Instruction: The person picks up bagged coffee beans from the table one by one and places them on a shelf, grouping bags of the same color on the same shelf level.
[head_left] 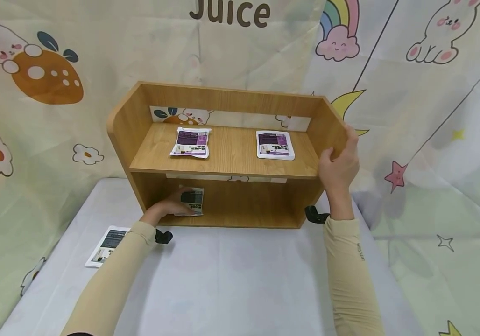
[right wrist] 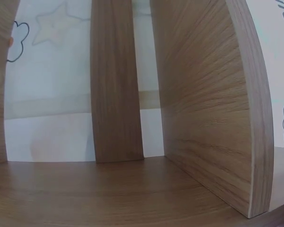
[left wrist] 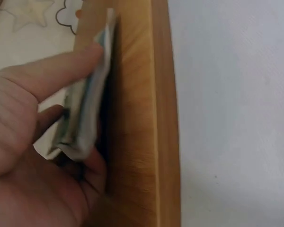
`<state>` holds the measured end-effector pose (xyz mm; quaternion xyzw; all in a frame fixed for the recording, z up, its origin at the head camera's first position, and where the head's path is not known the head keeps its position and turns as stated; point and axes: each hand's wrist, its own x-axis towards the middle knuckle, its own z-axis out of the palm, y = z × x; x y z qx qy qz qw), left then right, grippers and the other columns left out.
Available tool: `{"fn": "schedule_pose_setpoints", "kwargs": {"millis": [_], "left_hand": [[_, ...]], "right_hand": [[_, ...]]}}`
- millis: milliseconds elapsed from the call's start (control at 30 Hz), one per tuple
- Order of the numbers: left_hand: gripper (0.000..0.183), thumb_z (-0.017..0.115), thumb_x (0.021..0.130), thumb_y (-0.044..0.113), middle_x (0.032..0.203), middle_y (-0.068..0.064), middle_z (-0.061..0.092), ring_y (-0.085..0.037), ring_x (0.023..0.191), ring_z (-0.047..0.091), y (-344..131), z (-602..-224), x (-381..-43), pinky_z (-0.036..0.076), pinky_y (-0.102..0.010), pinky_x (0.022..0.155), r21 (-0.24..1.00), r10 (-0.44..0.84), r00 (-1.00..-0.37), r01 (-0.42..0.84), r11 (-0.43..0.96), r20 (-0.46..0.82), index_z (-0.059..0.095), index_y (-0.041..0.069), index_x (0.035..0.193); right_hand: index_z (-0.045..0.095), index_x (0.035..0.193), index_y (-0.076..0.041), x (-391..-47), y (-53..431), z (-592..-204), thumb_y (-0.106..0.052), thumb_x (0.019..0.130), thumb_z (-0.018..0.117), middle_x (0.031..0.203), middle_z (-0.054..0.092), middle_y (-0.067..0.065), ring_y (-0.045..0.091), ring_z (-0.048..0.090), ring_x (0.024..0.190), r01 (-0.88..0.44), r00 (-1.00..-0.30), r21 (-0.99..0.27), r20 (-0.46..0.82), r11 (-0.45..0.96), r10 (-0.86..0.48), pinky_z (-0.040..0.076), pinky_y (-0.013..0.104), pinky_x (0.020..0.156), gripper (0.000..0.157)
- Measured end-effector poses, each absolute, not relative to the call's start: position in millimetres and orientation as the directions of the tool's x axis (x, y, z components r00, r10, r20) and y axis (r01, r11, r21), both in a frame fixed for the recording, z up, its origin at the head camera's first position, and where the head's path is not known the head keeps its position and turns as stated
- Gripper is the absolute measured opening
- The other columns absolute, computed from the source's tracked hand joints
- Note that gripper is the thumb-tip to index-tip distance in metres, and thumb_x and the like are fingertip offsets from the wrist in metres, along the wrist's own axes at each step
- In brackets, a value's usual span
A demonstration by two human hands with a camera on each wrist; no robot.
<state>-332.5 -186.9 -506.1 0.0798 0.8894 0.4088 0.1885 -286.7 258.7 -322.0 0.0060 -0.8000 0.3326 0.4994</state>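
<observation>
Inside the lower compartment of a two-tier wooden shelf [head_left: 240,203], at its left end, my left hand [head_left: 172,204] holds a flat packet [head_left: 195,199] with white edges and a dark green label. In the left wrist view the packet [left wrist: 92,104] is edge-on and slightly blurred, with the thumb on one face and fingers around the other. My right hand [head_left: 339,170] grips the front edge of the shelf's right side panel, thumb on the inner face. The right wrist view shows the wooden boards but no clear part of that hand.
On the upper tier lie two purple-labelled packets, one left [head_left: 191,142] and one right [head_left: 275,145]. Another dark-labelled packet [head_left: 107,246] lies on the white tabletop [head_left: 231,280], partly behind my left sleeve. A printed cloth [head_left: 257,56] hangs behind the shelf.
</observation>
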Motion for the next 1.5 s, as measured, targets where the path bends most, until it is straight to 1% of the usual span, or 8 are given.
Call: {"fn": "schedule_pose_setpoints", "kwargs": {"millis": [267, 433, 567, 900, 1033, 1200, 1367, 1500], "left_hand": [[0.091, 0.081, 0.079, 0.029, 0.156, -0.022, 0.015, -0.043, 0.135, 0.023, -184.0, -499.7, -326.4, 0.028, -0.061, 0.105, 0.709, 0.279, -0.914, -0.013, 0.705, -0.294, 0.029, 0.016, 0.153], [0.090, 0.080, 0.080, 0.027, 0.155, -0.022, 0.016, -0.042, 0.136, 0.022, -185.6, -503.4, -324.3, 0.027, -0.060, 0.106, 0.706, 0.258, -0.917, -0.035, 0.708, -0.304, 0.028, 0.017, 0.153], [0.088, 0.079, 0.081, 0.027, 0.154, -0.022, 0.018, -0.042, 0.135, 0.022, -186.6, -506.6, -322.7, 0.027, -0.060, 0.106, 0.716, 0.247, -0.922, -0.043, 0.697, -0.296, 0.029, 0.016, 0.152], [0.082, 0.079, 0.081, 0.029, 0.154, -0.022, 0.017, -0.042, 0.135, 0.023, -192.7, -514.4, -315.3, 0.025, -0.061, 0.106, 0.790, 0.234, -0.941, -0.053, 0.611, -0.244, 0.035, 0.017, 0.150], [0.078, 0.078, 0.082, 0.029, 0.154, -0.020, 0.019, -0.041, 0.135, 0.024, -193.3, -519.0, -312.0, 0.024, -0.061, 0.107, 0.806, 0.225, -0.954, -0.027, 0.591, -0.197, 0.038, 0.017, 0.148], [0.070, 0.076, 0.084, 0.031, 0.152, -0.020, 0.021, -0.039, 0.134, 0.023, -190.4, -521.8, -307.1, 0.024, -0.060, 0.107, 0.779, 0.208, -0.969, 0.027, 0.626, -0.134, 0.044, 0.017, 0.144], [0.064, 0.073, 0.087, 0.026, 0.148, -0.023, 0.026, -0.040, 0.132, 0.028, -185.5, -516.1, -297.7, 0.027, -0.061, 0.105, 0.758, 0.226, -0.971, 0.095, 0.646, -0.071, 0.045, 0.011, 0.144], [0.062, 0.072, 0.088, 0.022, 0.144, -0.024, 0.033, -0.041, 0.129, 0.033, -184.6, -512.1, -287.7, 0.029, -0.061, 0.103, 0.735, 0.251, -0.968, 0.165, 0.658, -0.007, 0.046, 0.007, 0.142]], "right_hand": [[0.044, 0.139, -0.025, -285.5, 258.6, -322.7, -0.004, 0.088, 0.056, 0.130, 0.059, 0.001, 0.019, 0.059, 0.113, -0.345, -0.500, -0.535, 0.800, 0.771, 0.332, 0.048, 0.040, 0.093, 0.056], [0.044, 0.140, -0.024, -287.3, 257.6, -323.9, -0.005, 0.089, 0.056, 0.131, 0.059, 0.001, 0.020, 0.058, 0.115, -0.350, -0.513, -0.529, 0.799, 0.773, 0.315, 0.048, 0.040, 0.094, 0.056], [0.043, 0.140, -0.023, -287.7, 256.6, -323.5, -0.006, 0.089, 0.055, 0.130, 0.059, 0.002, 0.021, 0.059, 0.114, -0.347, -0.516, -0.530, 0.797, 0.774, 0.314, 0.048, 0.041, 0.093, 0.055], [0.042, 0.141, -0.022, -290.0, 257.1, -324.2, -0.009, 0.090, 0.055, 0.132, 0.058, 0.002, 0.021, 0.058, 0.116, -0.335, -0.526, -0.531, 0.791, 0.778, 0.313, 0.047, 0.040, 0.095, 0.054], [0.043, 0.141, -0.022, -290.0, 257.2, -324.4, -0.008, 0.090, 0.055, 0.132, 0.058, 0.002, 0.021, 0.058, 0.116, -0.348, -0.519, -0.521, 0.799, 0.779, 0.302, 0.047, 0.041, 0.094, 0.054], [0.043, 0.140, -0.023, -288.7, 258.1, -323.3, -0.008, 0.089, 0.054, 0.129, 0.060, 0.004, 0.023, 0.060, 0.112, -0.356, -0.509, -0.530, 0.801, 0.770, 0.316, 0.048, 0.043, 0.092, 0.054], [0.044, 0.139, -0.020, -288.9, 259.1, -322.1, -0.008, 0.089, 0.054, 0.129, 0.060, 0.004, 0.024, 0.060, 0.113, -0.350, -0.504, -0.524, 0.804, 0.776, 0.315, 0.048, 0.043, 0.093, 0.053], [0.044, 0.139, -0.019, -289.3, 259.0, -322.1, -0.008, 0.089, 0.054, 0.130, 0.059, 0.004, 0.023, 0.059, 0.113, -0.347, -0.509, -0.521, 0.803, 0.779, 0.310, 0.048, 0.042, 0.094, 0.052]]}}
